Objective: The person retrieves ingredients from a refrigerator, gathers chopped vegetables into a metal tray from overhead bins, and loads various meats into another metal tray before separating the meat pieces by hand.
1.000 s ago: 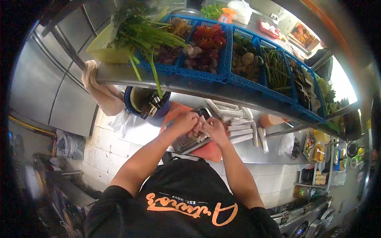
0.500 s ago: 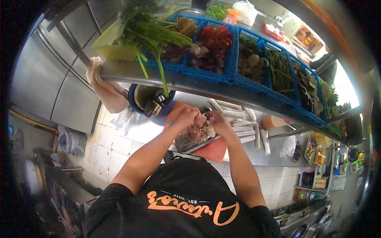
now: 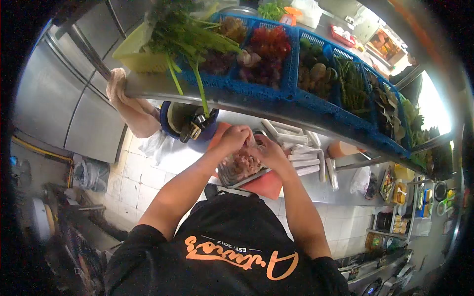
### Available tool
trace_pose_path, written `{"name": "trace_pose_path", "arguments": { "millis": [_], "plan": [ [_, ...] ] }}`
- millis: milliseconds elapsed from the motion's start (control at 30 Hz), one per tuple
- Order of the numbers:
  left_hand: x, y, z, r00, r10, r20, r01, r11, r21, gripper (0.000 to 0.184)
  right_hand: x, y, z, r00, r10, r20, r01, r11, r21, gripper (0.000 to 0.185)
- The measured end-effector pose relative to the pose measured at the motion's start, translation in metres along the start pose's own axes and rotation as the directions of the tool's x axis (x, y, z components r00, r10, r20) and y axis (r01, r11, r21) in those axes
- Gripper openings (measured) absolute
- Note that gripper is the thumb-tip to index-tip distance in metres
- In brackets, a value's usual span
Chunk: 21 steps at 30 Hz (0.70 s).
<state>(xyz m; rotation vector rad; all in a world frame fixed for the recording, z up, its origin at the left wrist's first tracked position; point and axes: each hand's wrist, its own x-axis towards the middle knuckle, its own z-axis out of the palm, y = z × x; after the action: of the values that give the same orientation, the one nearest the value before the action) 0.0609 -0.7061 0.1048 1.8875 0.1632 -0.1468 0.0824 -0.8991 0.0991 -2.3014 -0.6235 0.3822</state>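
Note:
A metal tray [image 3: 228,181] with pale pink raw meat [image 3: 245,165] in it rests on a red board [image 3: 266,185]. Above the tray's far part, my left hand [image 3: 236,137] is closed on a piece of the meat. Close beside it on the right, my right hand [image 3: 266,152] pinches the same piece, its fingertips partly hidden. Several white wrapped rolls [image 3: 302,163] lie just right of my right hand.
Overhead runs a steel shelf [image 3: 237,106] with blue baskets [image 3: 294,74] of vegetables and a yellow basket [image 3: 143,61] of greens. A blue bucket [image 3: 211,129] stands left of the board. A cloth [image 3: 133,111] hangs at the left post. Another person [image 3: 412,81] stands behind the shelf.
Both hands have lifted slightly and drawn together over the tray, with a piece of meat between them. The view has shifted a little.

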Motion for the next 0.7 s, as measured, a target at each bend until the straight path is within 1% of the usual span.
{"name": "trace_pose_path", "arguments": {
  "millis": [33,133,167,200,233,300,333,367,433,467,533,567,633,667,700],
  "plan": [
    [-0.001,0.003,0.001,1.0,0.014,0.028,-0.013,0.999,-0.038,0.023,0.003,-0.003,0.003,0.999,-0.024,0.039,0.023,1.0,0.017,0.043],
    [0.001,0.002,0.008,0.979,0.117,-0.167,-0.108,0.992,0.063,0.023,0.015,0.004,0.017,0.995,0.096,0.022,-0.099,0.981,0.167,0.036],
    [0.001,-0.004,0.009,0.98,0.124,-0.158,-0.115,0.991,0.067,0.025,0.016,0.008,0.018,0.992,0.125,0.014,-0.121,0.923,0.366,0.032],
    [0.0,-0.012,0.007,0.98,0.13,-0.151,-0.12,0.99,0.071,0.028,0.015,0.014,0.019,0.988,0.153,0.013,-0.135,0.824,0.55,0.03],
    [-0.002,-0.02,0.006,0.98,0.135,-0.144,-0.125,0.989,0.075,0.033,0.015,0.02,0.02,0.983,0.18,0.02,-0.141,0.69,0.71,0.027],
    [-0.005,-0.042,0.002,0.991,0.097,0.09,-0.088,0.992,-0.093,0.035,0.016,0.016,0.008,0.979,0.185,0.08,-0.182,0.645,0.742,0.024],
    [-0.005,-0.051,0.003,0.973,0.091,0.21,-0.055,0.984,-0.172,0.037,0.015,0.012,0.002,0.976,0.188,0.108,-0.204,0.621,0.757,0.024],
    [-0.009,-0.048,0.005,0.974,0.03,0.226,0.028,0.968,-0.25,0.037,0.011,0.006,0.0,0.972,0.229,0.061,-0.195,0.627,0.754,0.027],
    [-0.015,-0.042,0.011,0.959,-0.088,0.268,0.192,0.9,-0.392,0.04,0.008,0.004,-0.001,0.968,0.236,0.088,-0.198,0.5,0.843,0.023],
    [-0.017,-0.041,0.014,0.977,-0.043,0.207,0.113,0.933,-0.342,0.038,0.007,0.004,0.0,0.966,0.236,0.103,-0.199,0.431,0.88,0.022],
    [-0.019,-0.039,0.02,0.995,0.058,0.084,-0.038,0.974,-0.223,0.034,0.006,0.004,0.007,0.955,0.296,0.004,-0.12,0.376,0.919,0.019],
    [-0.02,-0.034,0.019,0.999,0.037,0.04,-0.032,0.992,-0.12,0.031,0.005,0.004,0.012,0.944,0.329,-0.04,-0.081,0.348,0.934,0.02],
    [-0.016,-0.02,0.012,0.999,0.008,-0.048,-0.004,0.996,0.091,0.025,0.003,-0.001,0.012,0.95,0.29,-0.114,-0.058,0.523,0.851,0.023],
    [-0.013,-0.016,0.01,0.995,0.03,-0.092,-0.015,0.987,0.158,0.023,0.002,-0.004,0.011,0.953,0.264,-0.151,-0.04,0.603,0.797,0.025],
    [-0.01,-0.012,0.01,0.989,0.056,-0.134,-0.024,0.974,0.224,0.022,0.001,-0.009,0.01,0.924,0.278,-0.264,-0.041,0.756,0.653,0.028]
  ]
}}
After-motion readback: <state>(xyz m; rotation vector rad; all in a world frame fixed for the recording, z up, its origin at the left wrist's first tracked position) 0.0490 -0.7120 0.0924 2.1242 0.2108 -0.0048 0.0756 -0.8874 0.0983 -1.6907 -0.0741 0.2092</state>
